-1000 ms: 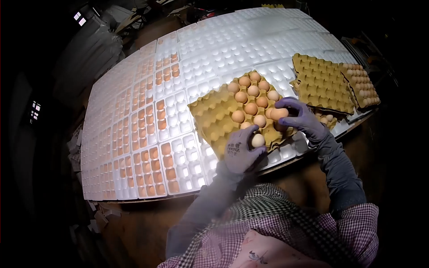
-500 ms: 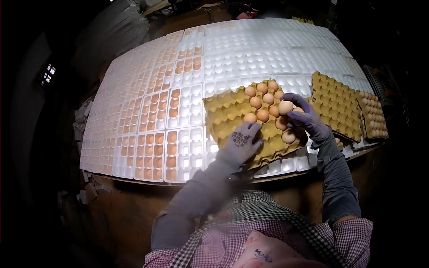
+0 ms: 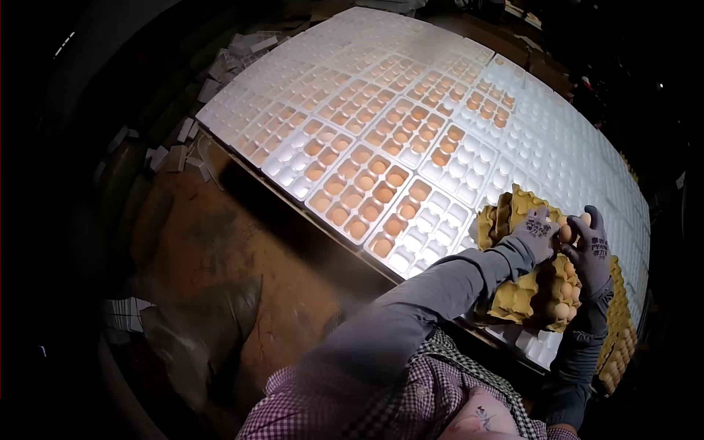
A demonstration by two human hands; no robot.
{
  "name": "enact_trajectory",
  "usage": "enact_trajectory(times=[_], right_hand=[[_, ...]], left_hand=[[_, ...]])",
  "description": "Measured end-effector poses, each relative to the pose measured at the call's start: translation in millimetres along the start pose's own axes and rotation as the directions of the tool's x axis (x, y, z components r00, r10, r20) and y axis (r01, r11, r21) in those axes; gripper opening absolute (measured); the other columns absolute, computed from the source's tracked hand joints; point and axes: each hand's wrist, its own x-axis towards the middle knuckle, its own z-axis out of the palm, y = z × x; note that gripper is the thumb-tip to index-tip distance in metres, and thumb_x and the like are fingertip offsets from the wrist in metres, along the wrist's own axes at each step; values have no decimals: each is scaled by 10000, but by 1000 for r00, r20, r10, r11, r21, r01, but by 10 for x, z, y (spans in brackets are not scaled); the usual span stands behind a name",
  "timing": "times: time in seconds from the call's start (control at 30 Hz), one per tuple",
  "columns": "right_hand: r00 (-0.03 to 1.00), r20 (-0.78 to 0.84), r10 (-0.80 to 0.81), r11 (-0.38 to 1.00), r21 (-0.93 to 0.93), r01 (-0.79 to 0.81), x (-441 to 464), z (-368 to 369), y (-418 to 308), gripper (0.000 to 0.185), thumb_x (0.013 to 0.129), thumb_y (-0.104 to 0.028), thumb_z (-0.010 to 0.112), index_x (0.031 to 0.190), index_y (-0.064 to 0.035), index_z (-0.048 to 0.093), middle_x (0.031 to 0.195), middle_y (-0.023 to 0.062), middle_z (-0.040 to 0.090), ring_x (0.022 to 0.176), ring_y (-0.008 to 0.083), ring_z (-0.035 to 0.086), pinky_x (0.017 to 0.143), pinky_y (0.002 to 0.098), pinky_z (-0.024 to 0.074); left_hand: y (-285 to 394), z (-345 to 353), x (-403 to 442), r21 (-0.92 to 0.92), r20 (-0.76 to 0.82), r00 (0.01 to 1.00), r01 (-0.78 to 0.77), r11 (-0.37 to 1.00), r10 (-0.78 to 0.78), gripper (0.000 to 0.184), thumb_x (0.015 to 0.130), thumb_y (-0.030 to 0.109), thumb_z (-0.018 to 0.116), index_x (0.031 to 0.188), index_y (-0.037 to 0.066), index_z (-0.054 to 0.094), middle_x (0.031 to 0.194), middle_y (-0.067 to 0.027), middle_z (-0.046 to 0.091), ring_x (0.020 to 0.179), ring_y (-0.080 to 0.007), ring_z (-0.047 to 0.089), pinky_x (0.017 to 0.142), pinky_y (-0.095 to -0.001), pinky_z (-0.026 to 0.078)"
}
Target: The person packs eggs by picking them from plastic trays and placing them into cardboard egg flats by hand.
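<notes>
My left hand [image 3: 537,236], in a grey printed glove, is over the yellow egg tray [image 3: 511,299], its fingers bent round an egg that is mostly hidden. Close beside it on the right, my gloved right hand [image 3: 592,253] is closed on eggs; one egg [image 3: 565,234] shows at the thumb side and a paler egg [image 3: 585,218] by the fingertips. Below my hands, several brown eggs [image 3: 562,311] sit in the tray's right part. The tray's left cups hold no eggs.
White plastic egg trays [image 3: 440,238] cover the large table; several in the middle and left hold brown eggs [image 3: 364,182]. To the right stands another yellow tray [image 3: 618,308] with eggs [image 3: 617,361] near it. White boxes [image 3: 176,159] lie on the floor beyond the table's left edge.
The view has swung left, so table and hands appear farther right. My left hand has moved up the tray, close to my right hand. My right hand still holds eggs.
</notes>
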Motion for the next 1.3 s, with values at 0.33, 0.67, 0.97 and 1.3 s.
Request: enact_trajectory(times=[0.33, 0.67, 0.97, 1.3], right_hand=[[843, 136, -520, 720, 600, 348, 1625, 2166, -3275, 554, 796, -304, 807, 1302, -151, 643, 1404, 151, 447, 1038, 281, 613, 819, 376, 549], [743, 182, -644, 722, 468, 510, 2607, 3971, -4809, 538, 893, -265, 683, 1414, -216, 562, 1231, 94, 624, 1085, 326, 637, 916, 405, 535], [700, 494, -516, 842, 142, 520, 3082, 4519, -4414, 507, 997, -379, 473, 1453, -158, 480, 1578, 167, 359, 1475, 446, 250, 1182, 586, 202], [867, -94, -489, 792, 369, 486, 745, 2040, -2753, 365, 934, -120, 573, 1261, 42, 581, 1300, 182, 618, 1206, 332, 591, 1013, 397, 515]], left_hand=[[-2211, -3277, -2314, 224, -774, 534, 734, 641, -341, 474, 790, 311, 795, 1217, 150, 666, 1346, -196, 461, 1184, -418, 489, 985, -495, 466], [-2725, -3924, -2612, -104, -765, 406, 687, 719, -500, 463, 895, 185, 692, 1326, 60, 577, 1217, -195, 598, 1076, -379, 623, 925, -438, 525], [-3502, -4283, -2588, 132, -726, 607, 583, 802, -321, 418, 991, 197, 567, 1372, 28, 549, 1416, -184, 529, 1299, -364, 500, 1088, -445, 400], [-3860, -3928, -2692, 662, -511, 635, 721, 206, -580, 684, 1017, 505, 506, 1522, 56, 397, 1597, -160, 369, 1464, -393, 318, 1142, -628, 260]])
